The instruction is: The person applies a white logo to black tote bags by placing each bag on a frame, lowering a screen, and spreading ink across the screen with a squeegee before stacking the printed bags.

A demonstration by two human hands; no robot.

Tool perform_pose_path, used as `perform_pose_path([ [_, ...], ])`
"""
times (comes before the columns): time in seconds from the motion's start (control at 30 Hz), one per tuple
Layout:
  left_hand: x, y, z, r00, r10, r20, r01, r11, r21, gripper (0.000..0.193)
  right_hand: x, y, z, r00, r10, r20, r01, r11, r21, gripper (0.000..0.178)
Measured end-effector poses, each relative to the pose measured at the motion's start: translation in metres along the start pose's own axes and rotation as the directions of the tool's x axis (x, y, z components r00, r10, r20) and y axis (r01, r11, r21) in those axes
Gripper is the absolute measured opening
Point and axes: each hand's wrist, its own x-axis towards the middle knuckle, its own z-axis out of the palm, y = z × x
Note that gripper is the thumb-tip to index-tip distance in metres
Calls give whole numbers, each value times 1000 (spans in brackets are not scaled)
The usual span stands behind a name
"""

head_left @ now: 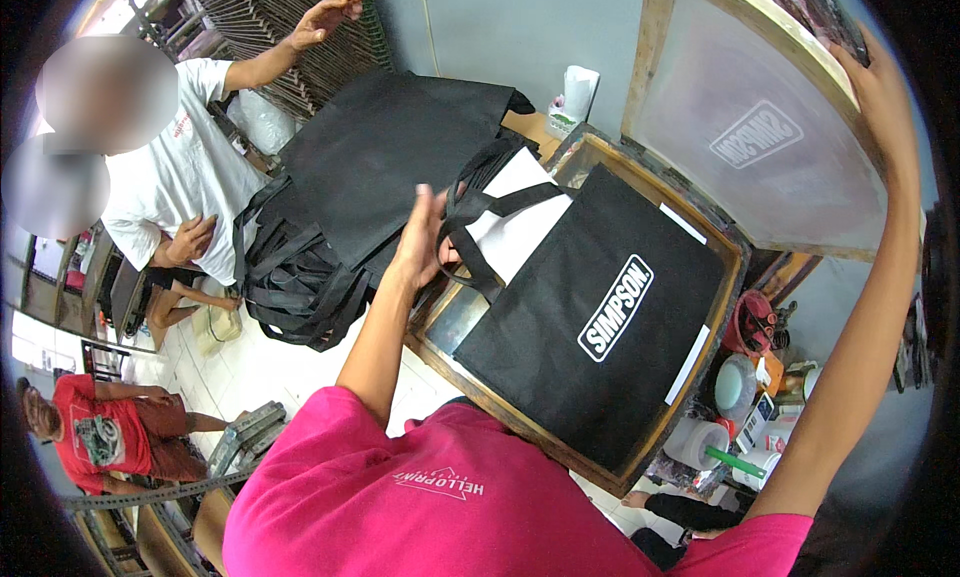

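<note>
In the head view, a black fabric bag (590, 327) with a white printed mark is seen lying flat inside a wooden-framed printing bed (735, 277) on the surface, a white sheet (515, 227) showing beneath its upper edge. The bag's black handles (475, 232) are reached by the left hand (425, 242), which is raised at the bag's top end; its fingers (432, 209) are held upright and loosely spread, touching or just beside the handle straps, and it cannot be told whether a strap is actually gripped.

The right hand (880, 87) is stretched high to the upper right, where the edge of a wooden-framed printing screen (750, 127) is held; the screen is tilted up and away from the bag. The fingers of this hand are curled over the frame's far rim, so a closed grip on the frame is shown.

A heap of further black bags (380, 167) is piled just beyond the left hand, their straps hanging over the edge. To the right of the bed, tubs and a roll of tape (700, 442) are crowded together. Another person in a white shirt (190, 177) is seen at the left, one arm raised toward stacked racks (270, 17).
</note>
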Motion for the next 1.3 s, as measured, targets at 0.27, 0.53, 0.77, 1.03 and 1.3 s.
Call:
perform_pose_path([
  [0.27, 0, 19, -7, 998, 58, -26, -63, 961, -268, 29, -6, -24, 1, 998, 24, -65, -21, 998, 54, 55],
  [0.53, -12, 10, -16, 667, 588, 456, -67, -563, 824, 26, -6, -18, -5, 998, -10, -62, 12, 999, 33, 46],
  [0.77, 41, -4, 5, 916, 243, 319, -106, -620, 777, 50, -8, -29, -2, 999, 11, -31, -9, 997, 70, 44],
  [1.03, 75, -48, 24, 957, 289, 17, 83, -330, 940, 67, -9, -28, -6, 997, 72, -16, -72, 997, -4, 49],
  [1.3, 82, 33, 19, 942, -292, 165, 20, 540, 842, 44, 0, -11, 3, 998, 61, -24, -61, 998, 17, 69],
])
